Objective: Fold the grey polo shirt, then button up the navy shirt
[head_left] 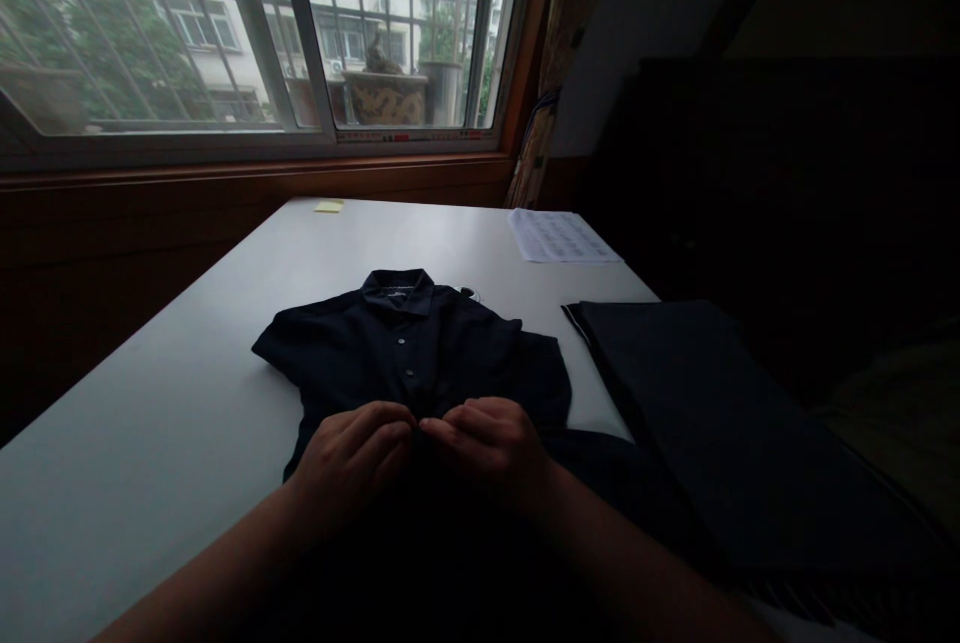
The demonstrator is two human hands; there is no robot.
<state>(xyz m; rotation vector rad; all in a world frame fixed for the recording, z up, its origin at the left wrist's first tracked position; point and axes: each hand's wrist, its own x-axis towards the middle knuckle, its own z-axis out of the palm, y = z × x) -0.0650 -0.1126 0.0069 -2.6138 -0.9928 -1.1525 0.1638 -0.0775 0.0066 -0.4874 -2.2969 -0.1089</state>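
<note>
Lower front of dark shirt [337,348] is hidden behind L hand [356,453] & R hand [495,443], then lost in shadow. Whether a btn or just fabric is pinched btwn the fingertips can't be made out. Collar label [397,293] txt is too small to be read. White item [469,293] is part-covered by the shirt's shoulder; can't be ID'd. Print on papers [562,236] is too small/blurred. Far R end of dark cloth [675,403] is swallowed by shadow. Both forearms are cut off by btm edge, table [150,403] by L & btm edges, window [315,53] by top & L edges. Bkgd at R is too dark to be read.
</note>
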